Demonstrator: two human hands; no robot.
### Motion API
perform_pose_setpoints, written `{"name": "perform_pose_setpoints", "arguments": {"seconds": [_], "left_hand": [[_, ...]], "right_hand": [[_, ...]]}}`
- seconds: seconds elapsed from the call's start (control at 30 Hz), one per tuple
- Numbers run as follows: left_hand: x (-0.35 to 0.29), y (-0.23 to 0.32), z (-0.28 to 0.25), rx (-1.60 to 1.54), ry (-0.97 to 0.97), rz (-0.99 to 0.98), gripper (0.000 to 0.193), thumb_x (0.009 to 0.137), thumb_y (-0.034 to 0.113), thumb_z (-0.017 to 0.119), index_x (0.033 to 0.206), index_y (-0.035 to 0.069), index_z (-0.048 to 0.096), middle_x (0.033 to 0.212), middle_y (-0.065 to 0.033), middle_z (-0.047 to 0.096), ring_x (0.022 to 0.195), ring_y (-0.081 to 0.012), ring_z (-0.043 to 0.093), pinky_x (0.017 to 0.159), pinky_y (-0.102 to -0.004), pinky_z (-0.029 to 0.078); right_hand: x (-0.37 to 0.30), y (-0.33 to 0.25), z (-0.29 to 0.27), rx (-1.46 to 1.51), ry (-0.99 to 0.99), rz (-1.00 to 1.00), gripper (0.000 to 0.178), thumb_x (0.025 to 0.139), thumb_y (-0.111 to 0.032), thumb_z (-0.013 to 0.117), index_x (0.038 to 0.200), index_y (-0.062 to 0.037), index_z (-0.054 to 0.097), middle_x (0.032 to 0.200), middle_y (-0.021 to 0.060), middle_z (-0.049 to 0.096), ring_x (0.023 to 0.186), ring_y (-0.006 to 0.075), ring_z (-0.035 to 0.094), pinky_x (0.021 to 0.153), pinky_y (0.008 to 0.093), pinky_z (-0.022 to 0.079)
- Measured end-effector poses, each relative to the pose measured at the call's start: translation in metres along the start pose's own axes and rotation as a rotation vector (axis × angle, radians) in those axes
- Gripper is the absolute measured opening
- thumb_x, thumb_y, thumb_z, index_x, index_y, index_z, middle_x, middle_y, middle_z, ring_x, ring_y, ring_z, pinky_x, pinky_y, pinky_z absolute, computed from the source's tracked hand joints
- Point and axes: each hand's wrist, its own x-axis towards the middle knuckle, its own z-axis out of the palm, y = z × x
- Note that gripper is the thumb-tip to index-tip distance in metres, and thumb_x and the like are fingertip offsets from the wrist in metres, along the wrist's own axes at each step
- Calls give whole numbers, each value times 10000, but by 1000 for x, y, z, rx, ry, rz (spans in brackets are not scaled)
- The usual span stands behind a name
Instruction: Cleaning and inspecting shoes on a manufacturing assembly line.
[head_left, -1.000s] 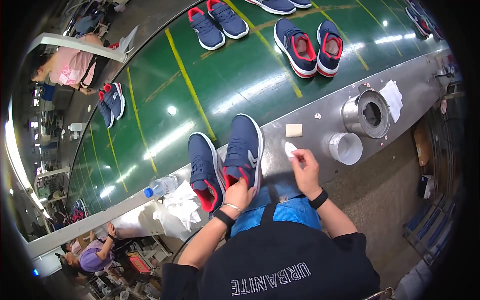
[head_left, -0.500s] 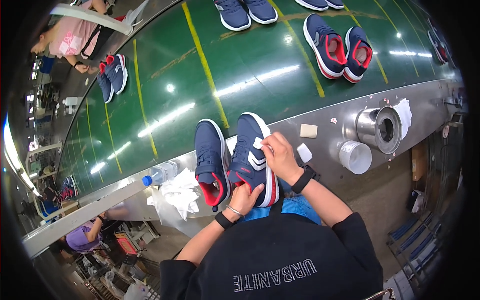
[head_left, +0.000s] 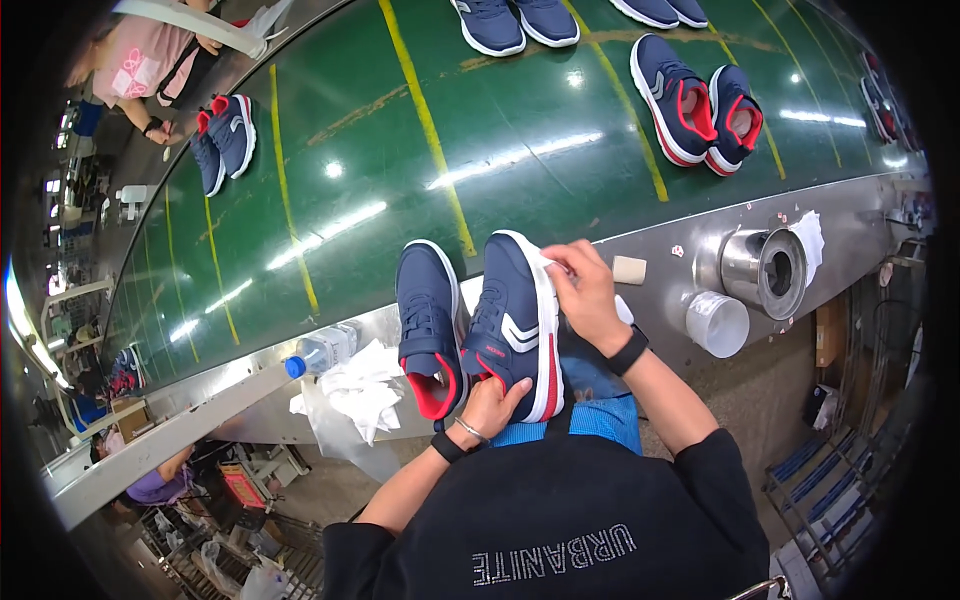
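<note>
A navy sneaker (head_left: 502, 310) with red lining and a white sole is tilted in front of me. My left hand (head_left: 491, 408) grips it at the heel opening, fingers partly inside. Near the toe, my right hand (head_left: 585, 285) pinches a small white piece (head_left: 548, 262), cloth or paper, against the sole's side edge. Much of that piece is hidden by the fingers. The matching sneaker (head_left: 426, 300) stands just left, at the edge of the green conveyor belt (head_left: 360, 215).
Crumpled white cloths (head_left: 362, 392) and a blue-capped bottle (head_left: 325, 348) lie left on the metal ledge. Right are a beige block (head_left: 629, 270), a translucent cup (head_left: 717, 324) and a metal canister (head_left: 745, 270). More sneakers (head_left: 680, 100) sit on the belt. A co-worker (head_left: 140, 60) stands far left.
My right hand has moved the white piece from the sneaker's upper out to the sole edge. The held sneaker has tilted, showing more of its side. The view has shifted slightly.
</note>
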Motion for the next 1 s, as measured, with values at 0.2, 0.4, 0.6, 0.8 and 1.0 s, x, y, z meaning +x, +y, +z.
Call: {"name": "perform_pose_setpoints", "arguments": {"seconds": [0.2, 0.4, 0.6, 0.8, 1.0], "left_hand": [[1, -19, 9, -78, 20, 38, 527, 843, 357, 561, 533, -50, 431, 478, -224, 407, 439, -365, 464, 442, -404, 354], [0, -20, 7, -15, 22, 17, 546, 836, 364, 572, 517, -52, 416, 466, -208, 389, 413, -341, 421, 433, -394, 350], [3, -22, 7, -6, 1, 3, 559, 836, 377, 570, 519, -57, 416, 469, -207, 388, 408, -317, 400, 435, -388, 355], [4, -18, 7, -46, 24, 52, 584, 841, 371, 583, 481, -33, 363, 455, -70, 220, 451, -119, 225, 363, -336, 271], [2, -22, 3, 23, -50, -10, 563, 840, 380, 562, 522, -65, 430, 466, -212, 379, 412, -330, 424, 438, -393, 365]], "right_hand": [[16, 14, 11, -230, -127, -234, 170, 746, 23, 574, 911, 1, 606, 729, 122, 479, 686, 274, 507, 616, 353, 410], [-46, 9, -9, -309, -188, -319, 228, 746, 46, 556, 961, -12, 603, 695, 105, 446, 676, 264, 480, 600, 347, 396], [-54, 12, -1, -246, -73, -293, 165, 750, 36, 559, 883, -18, 639, 697, 105, 464, 666, 265, 491, 579, 358, 392], [42, 24, 23, -282, -172, -231, 139, 757, -27, 580, 885, -20, 636, 723, 133, 484, 680, 292, 508, 611, 372, 403], [13, 15, 15, -207, -153, -300, 166, 776, 6, 560, 926, -23, 623, 719, 127, 458, 664, 286, 487, 594, 344, 396]]}}
